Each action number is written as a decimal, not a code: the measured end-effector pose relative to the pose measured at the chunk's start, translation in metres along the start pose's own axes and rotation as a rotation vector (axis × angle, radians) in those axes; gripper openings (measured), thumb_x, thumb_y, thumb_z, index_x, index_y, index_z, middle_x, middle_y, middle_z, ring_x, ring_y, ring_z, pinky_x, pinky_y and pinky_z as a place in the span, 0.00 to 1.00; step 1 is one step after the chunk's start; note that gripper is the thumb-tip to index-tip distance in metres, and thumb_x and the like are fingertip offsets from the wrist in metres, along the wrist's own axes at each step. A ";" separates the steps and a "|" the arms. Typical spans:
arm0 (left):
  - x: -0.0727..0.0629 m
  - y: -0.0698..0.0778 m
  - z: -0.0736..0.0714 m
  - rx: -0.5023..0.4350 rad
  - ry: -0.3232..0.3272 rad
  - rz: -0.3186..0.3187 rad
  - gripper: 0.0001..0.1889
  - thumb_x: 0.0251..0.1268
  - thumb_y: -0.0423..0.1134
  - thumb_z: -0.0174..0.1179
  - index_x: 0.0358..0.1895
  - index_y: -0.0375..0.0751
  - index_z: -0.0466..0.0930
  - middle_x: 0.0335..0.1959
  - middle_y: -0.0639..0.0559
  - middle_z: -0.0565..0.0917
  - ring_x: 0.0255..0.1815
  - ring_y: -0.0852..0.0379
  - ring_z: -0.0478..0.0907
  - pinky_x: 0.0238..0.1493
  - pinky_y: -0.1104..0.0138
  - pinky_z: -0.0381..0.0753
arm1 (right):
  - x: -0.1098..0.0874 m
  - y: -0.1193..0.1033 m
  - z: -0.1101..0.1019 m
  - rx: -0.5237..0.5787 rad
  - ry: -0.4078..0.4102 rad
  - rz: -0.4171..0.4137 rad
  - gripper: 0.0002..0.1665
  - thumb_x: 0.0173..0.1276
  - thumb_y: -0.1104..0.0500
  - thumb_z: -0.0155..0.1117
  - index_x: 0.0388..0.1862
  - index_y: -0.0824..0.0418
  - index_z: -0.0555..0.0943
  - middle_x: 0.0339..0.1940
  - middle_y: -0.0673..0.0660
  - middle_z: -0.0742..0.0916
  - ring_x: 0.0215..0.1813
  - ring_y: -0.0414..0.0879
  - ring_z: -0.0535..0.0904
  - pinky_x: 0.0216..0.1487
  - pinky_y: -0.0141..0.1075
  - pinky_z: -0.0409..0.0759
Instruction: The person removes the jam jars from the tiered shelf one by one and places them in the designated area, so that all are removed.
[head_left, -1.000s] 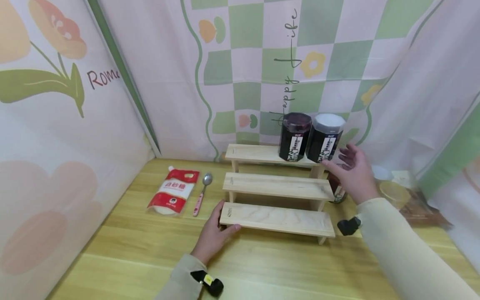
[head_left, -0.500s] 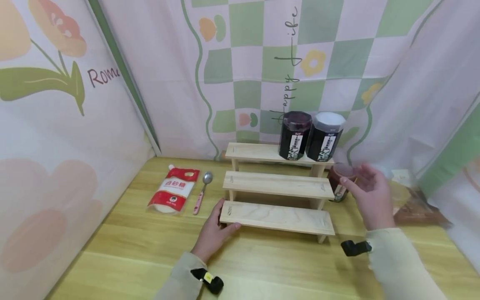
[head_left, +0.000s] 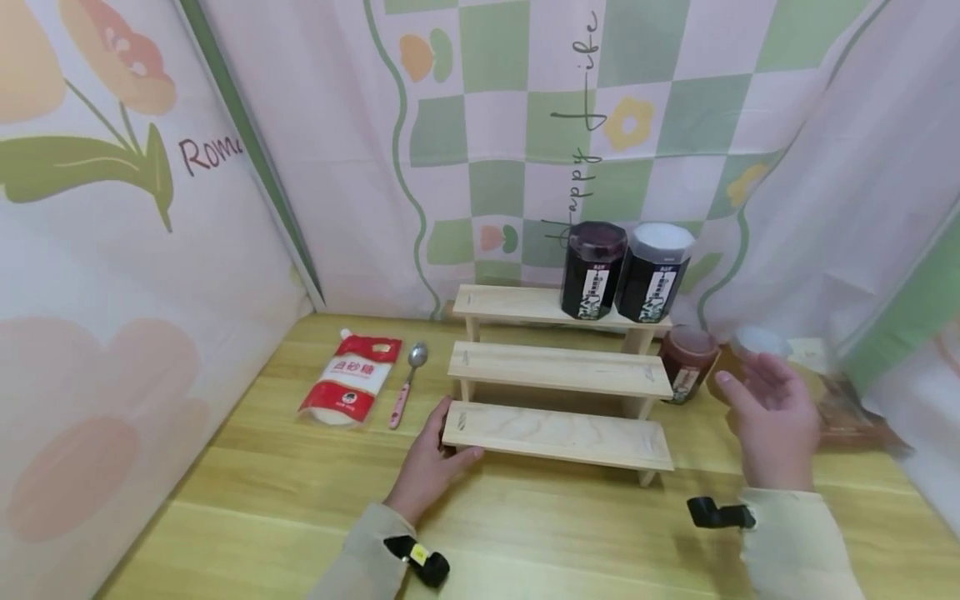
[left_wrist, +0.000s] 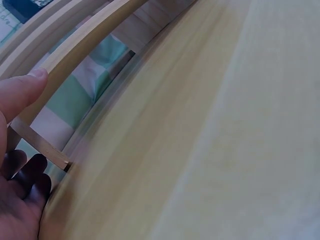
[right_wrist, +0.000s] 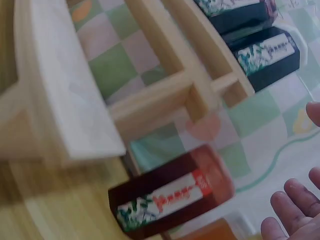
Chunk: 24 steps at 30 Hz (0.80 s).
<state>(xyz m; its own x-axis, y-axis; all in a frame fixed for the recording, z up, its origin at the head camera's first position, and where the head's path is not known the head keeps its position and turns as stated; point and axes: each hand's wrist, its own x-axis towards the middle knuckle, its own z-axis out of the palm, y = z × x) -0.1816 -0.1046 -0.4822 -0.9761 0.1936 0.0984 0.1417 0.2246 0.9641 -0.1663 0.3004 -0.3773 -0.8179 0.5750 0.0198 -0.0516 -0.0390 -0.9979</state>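
Note:
My left hand [head_left: 432,469] grips the left end of the lowest step of a three-tier wooden display rack [head_left: 558,432]. In the left wrist view, its thumb [left_wrist: 22,94] lies on the plank's edge, with the other fingers curled below. Two dark jars stand on the top step: a purple-lidded jar [head_left: 592,275] and a white-lidded jar [head_left: 654,275]. Right of the rack, on the table, is a dark red jar [head_left: 686,367], also seen in the right wrist view [right_wrist: 170,195]. My right hand [head_left: 776,421] hovers beside it, fingers apart and holding nothing.
A red and white sugar bag [head_left: 351,379] and a pink-handled spoon [head_left: 408,387] lie left of the rack. Behind my right hand are a white-lidded jar [head_left: 759,342], partly hidden, and a brown package [head_left: 855,421]. A patterned curtain [head_left: 495,125] hangs behind the table.
My right hand has moved away from the white-lidded jar on the top step, down and to the right, past the dark red jar. My left hand stays on the rack.

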 end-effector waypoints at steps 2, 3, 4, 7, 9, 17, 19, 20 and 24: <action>0.000 0.000 0.001 -0.003 -0.004 0.001 0.52 0.61 0.45 0.72 0.81 0.41 0.46 0.77 0.39 0.63 0.75 0.40 0.62 0.74 0.47 0.61 | 0.000 0.001 -0.005 0.027 0.040 -0.004 0.40 0.62 0.61 0.76 0.72 0.53 0.70 0.68 0.48 0.77 0.68 0.41 0.70 0.56 0.18 0.74; 0.000 0.000 0.002 0.000 -0.006 -0.001 0.52 0.61 0.45 0.72 0.81 0.41 0.46 0.77 0.40 0.63 0.75 0.41 0.62 0.74 0.47 0.62 | 0.001 0.001 -0.007 0.037 0.058 -0.009 0.39 0.61 0.63 0.76 0.70 0.54 0.71 0.65 0.47 0.79 0.66 0.41 0.71 0.59 0.19 0.73; 0.000 0.001 0.002 0.002 -0.009 0.000 0.52 0.60 0.44 0.72 0.81 0.41 0.46 0.77 0.39 0.63 0.75 0.40 0.62 0.73 0.47 0.62 | 0.001 0.000 -0.010 0.043 0.075 -0.015 0.38 0.61 0.63 0.76 0.69 0.54 0.73 0.63 0.46 0.80 0.64 0.40 0.72 0.60 0.19 0.71; 0.001 0.002 0.003 0.009 -0.015 0.000 0.52 0.61 0.43 0.72 0.81 0.41 0.46 0.77 0.39 0.62 0.75 0.39 0.62 0.73 0.47 0.64 | 0.002 -0.002 -0.016 0.080 0.112 -0.024 0.35 0.60 0.66 0.76 0.66 0.55 0.75 0.57 0.45 0.81 0.60 0.39 0.74 0.60 0.20 0.71; 0.001 0.002 0.003 0.019 -0.015 0.005 0.51 0.61 0.41 0.72 0.81 0.41 0.46 0.77 0.38 0.62 0.74 0.39 0.62 0.72 0.47 0.64 | 0.002 -0.004 -0.019 0.097 0.130 -0.023 0.34 0.59 0.67 0.76 0.64 0.55 0.76 0.56 0.45 0.82 0.59 0.38 0.75 0.59 0.19 0.72; 0.003 -0.003 0.002 0.061 0.008 0.012 0.49 0.64 0.37 0.69 0.81 0.41 0.46 0.76 0.38 0.63 0.74 0.39 0.64 0.72 0.47 0.64 | 0.003 -0.001 -0.031 0.136 0.262 0.009 0.34 0.56 0.65 0.79 0.62 0.54 0.78 0.57 0.45 0.82 0.57 0.37 0.75 0.56 0.19 0.73; 0.002 -0.003 0.002 0.070 0.010 0.006 0.49 0.64 0.38 0.69 0.81 0.42 0.46 0.77 0.38 0.62 0.74 0.39 0.64 0.72 0.47 0.64 | 0.004 0.003 -0.034 0.116 0.292 0.010 0.34 0.57 0.64 0.79 0.62 0.53 0.78 0.57 0.44 0.81 0.57 0.37 0.74 0.58 0.19 0.72; 0.002 -0.003 0.002 0.072 0.011 0.003 0.48 0.64 0.38 0.69 0.81 0.42 0.46 0.77 0.38 0.62 0.74 0.39 0.63 0.72 0.47 0.64 | 0.005 0.005 -0.035 0.101 0.308 0.010 0.33 0.57 0.63 0.79 0.62 0.52 0.78 0.57 0.44 0.80 0.57 0.36 0.73 0.58 0.19 0.72; 0.001 -0.003 0.001 0.081 0.019 0.003 0.48 0.64 0.38 0.69 0.81 0.43 0.47 0.77 0.39 0.62 0.74 0.39 0.63 0.72 0.46 0.64 | 0.011 0.013 -0.039 0.089 0.336 0.007 0.37 0.57 0.64 0.79 0.65 0.50 0.76 0.59 0.43 0.77 0.60 0.36 0.71 0.62 0.21 0.70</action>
<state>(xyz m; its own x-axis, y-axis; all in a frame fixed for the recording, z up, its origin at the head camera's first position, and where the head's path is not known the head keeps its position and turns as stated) -0.1830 -0.1037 -0.4851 -0.9786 0.1760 0.1066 0.1566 0.3007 0.9408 -0.1536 0.3384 -0.3927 -0.5845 0.8111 -0.0228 -0.1089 -0.1063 -0.9884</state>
